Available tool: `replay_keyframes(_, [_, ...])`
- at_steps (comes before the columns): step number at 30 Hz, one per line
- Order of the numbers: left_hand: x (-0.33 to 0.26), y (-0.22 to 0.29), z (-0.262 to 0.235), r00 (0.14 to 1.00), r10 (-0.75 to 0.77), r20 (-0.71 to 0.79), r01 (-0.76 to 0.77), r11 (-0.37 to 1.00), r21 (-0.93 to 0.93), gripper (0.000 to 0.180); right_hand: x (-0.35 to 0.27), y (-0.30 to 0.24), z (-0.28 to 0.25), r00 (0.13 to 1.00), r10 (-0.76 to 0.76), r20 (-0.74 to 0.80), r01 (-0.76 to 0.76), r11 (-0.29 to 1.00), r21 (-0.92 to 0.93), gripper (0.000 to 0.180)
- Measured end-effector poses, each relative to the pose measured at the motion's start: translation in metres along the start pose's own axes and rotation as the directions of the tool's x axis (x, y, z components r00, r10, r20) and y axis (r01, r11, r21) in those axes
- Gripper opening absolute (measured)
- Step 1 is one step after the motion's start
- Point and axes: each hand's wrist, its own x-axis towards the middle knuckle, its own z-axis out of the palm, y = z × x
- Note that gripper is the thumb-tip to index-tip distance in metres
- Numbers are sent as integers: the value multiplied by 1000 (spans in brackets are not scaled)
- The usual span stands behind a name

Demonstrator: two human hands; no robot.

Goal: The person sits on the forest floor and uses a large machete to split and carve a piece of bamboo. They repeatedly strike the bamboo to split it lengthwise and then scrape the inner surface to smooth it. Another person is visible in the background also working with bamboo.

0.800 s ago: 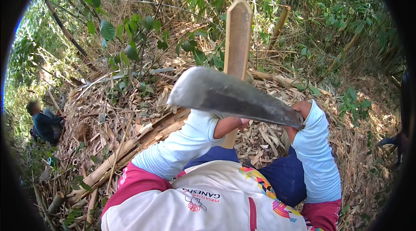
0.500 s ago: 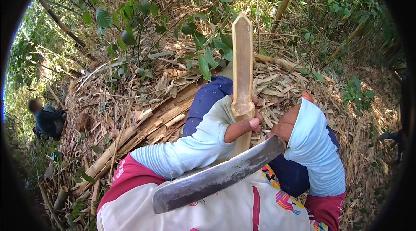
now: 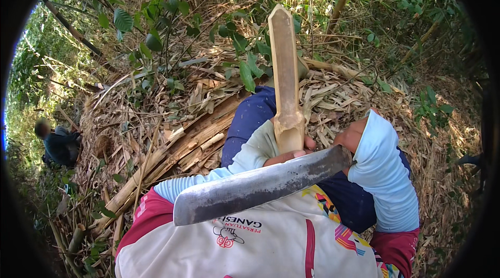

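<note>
Split pale bamboo stake (image 3: pixel 285 69) stands upright, gripped by my left hand (image 3: pixel 291 154); my right hand (image 3: pixel 350 136) clasps a broad grey steel machete (image 3: pixel 260 184).

The bamboo piece (image 3: pixel 285 80) stands upright in the left hand (image 3: pixel 291 152). The big knife (image 3: pixel 260 185) lies across below it, handle in the right hand (image 3: pixel 351 137). Another person (image 3: pixel 58 143) sits far left.
</note>
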Motion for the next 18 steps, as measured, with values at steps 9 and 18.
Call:
replay_keyframes(9, [20, -29, -31, 969, 77, 235, -76, 997, -12, 52, 5, -9, 8, 986, 140, -85, -132, 986, 99, 26])
replay_keyframes(18, [-6, -15, 0, 999, -40, -9, 39, 998, -49, 67, 6, -4, 10, 783, 622, 8, -573, 716, 398, 23])
